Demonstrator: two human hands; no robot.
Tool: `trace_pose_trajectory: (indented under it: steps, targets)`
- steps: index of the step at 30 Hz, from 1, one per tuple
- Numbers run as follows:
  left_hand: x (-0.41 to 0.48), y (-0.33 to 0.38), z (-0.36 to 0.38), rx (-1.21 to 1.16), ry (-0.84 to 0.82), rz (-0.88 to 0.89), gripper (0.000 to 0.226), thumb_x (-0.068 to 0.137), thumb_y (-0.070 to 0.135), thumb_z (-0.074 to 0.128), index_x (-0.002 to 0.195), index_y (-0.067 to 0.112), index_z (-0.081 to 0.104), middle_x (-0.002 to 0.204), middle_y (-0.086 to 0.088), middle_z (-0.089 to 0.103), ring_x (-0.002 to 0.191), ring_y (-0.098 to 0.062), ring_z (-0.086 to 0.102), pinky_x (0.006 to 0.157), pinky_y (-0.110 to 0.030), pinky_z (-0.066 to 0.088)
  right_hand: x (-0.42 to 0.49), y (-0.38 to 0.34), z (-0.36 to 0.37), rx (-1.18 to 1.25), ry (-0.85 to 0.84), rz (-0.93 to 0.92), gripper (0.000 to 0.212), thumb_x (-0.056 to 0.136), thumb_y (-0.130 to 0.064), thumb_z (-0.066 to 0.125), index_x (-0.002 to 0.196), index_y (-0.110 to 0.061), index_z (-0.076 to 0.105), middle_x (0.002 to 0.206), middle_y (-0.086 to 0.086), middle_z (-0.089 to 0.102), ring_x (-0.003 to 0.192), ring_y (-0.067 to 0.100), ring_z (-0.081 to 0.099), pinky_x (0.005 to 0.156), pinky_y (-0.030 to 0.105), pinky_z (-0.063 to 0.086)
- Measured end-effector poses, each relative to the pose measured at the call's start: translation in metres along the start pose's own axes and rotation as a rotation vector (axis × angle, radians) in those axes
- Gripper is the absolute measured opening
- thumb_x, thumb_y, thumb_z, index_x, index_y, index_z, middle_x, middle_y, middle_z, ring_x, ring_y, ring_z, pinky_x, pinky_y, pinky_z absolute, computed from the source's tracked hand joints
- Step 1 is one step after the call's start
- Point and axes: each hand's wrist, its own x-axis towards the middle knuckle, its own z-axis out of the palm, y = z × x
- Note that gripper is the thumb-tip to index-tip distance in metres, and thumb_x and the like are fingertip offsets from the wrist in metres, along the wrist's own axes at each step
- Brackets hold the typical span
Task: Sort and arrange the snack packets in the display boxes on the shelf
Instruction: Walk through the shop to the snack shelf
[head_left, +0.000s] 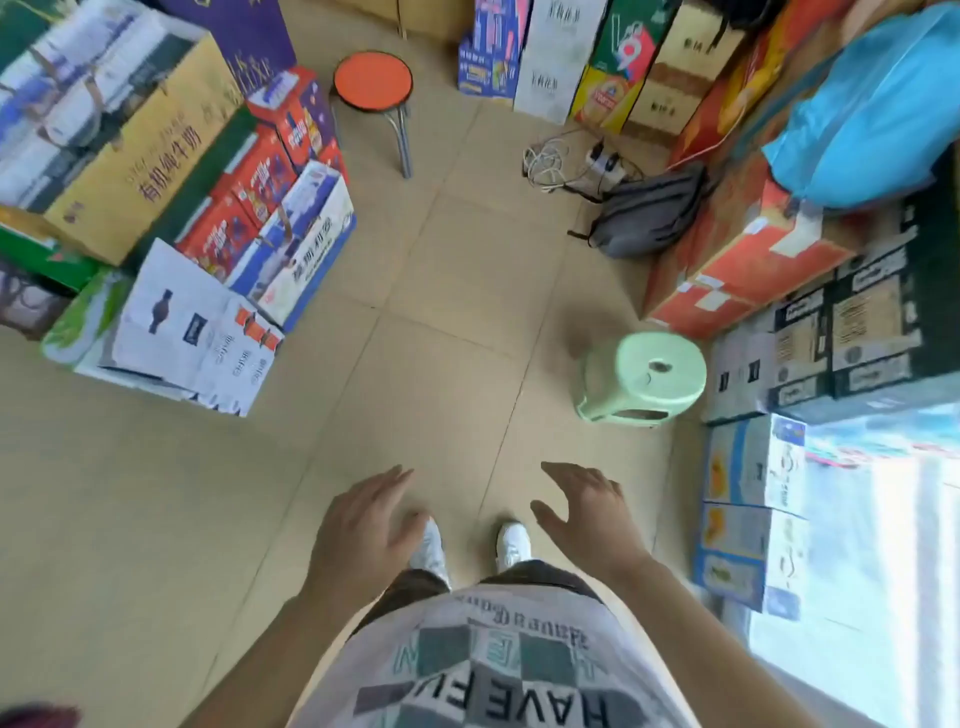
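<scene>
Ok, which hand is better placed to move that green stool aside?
Probably the right hand: open, empty, on the same side as the green stool. The left hand, also open and empty, is farther from it.

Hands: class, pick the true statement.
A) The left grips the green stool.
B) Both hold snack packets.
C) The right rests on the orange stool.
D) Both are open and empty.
D: the left hand and right hand show spread fingers over the floor, holding nothing.

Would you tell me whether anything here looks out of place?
Yes: a power strip with tangled white cables lies loose on the tiled floor beside a slumped grey bag, likely a trip hazard.
</scene>
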Motion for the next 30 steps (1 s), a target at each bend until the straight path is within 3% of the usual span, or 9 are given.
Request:
trace_pose_trajectory:
  steps: [13,18,22,30]
  targets:
    - [0.138,-0.02,-0.065,-0.023,0.03,-0.037,0.074,0.082,0.06,0.04,0.14,0.018,0.058,0.14,0.001,0.061,0.125,-0.025,0.058,0.102,-0.04,0.047,0.072,-0.004,-0.014,0.086,-0.035,0.166,0.061,0.091,-0.042,0.063,0.147,-0.024,0.047,0.146,-0.005,0.053,0.133,0.023,0.048,0.108,0.039,0.034]
    - [0.209,-0.007,-0.081,-0.038,-0.018,-0.106,0.07,0.084,0.06,0.046,0.142,0.022,0.054,0.141,0.003,0.059,0.127,-0.023,0.056,0.102,-0.04,0.047,0.149,0.008,-0.048,0.112,-0.037,0.124,0.063,0.092,-0.042,0.062,0.149,-0.023,0.042,0.148,-0.004,0.05,0.135,0.023,0.044,0.111,0.038,0.031]
    - [0.252,0.005,-0.089,-0.046,-0.029,-0.152,0.055,0.094,0.042,0.063,0.145,0.025,0.051,0.144,0.004,0.056,0.13,-0.021,0.053,0.104,-0.038,0.045,0.219,0.013,-0.088,0.121,-0.034,0.074,0.065,0.09,-0.042,0.065,0.148,-0.022,0.044,0.146,-0.003,0.052,0.134,0.024,0.046,0.111,0.039,0.033]
    - [0.326,0.002,-0.124,-0.037,-0.013,-0.22,0.05,0.095,0.041,0.062,0.143,0.028,0.053,0.143,0.009,0.056,0.127,-0.016,0.053,0.102,-0.034,0.043,0.355,-0.015,-0.167,0.106,0.02,-0.063,0.063,0.086,-0.045,0.065,0.142,-0.019,0.052,0.141,0.0,0.057,0.128,0.028,0.053,0.106,0.044,0.039]
